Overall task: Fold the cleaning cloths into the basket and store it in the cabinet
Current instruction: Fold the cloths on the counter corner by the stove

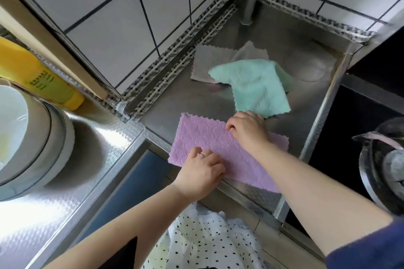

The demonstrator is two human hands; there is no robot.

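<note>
the task looks to be at an early stage. at lower centre of the frame a lilac quilted microfibre cloth [209, 148] lies on the steel counter [290, 35] as a long rectangle, apparently folded once, with its near edge hanging slightly over the counter lip. the left hand [202, 172] rests on its near left part with fingers curled down, pressing rather than gripping. the right hand [248, 130] presses its far edge with fingers bent, just beside a corner of the mint green fluffy cloth [253, 85]. that green cloth lies loose and unfolded at centre, overlapping a grey flat cloth [205, 61] behind it, also not folded. no basket or cabinet interior is in view, so judging by this, two cloths remain to fold, then loading and storing.
</note>
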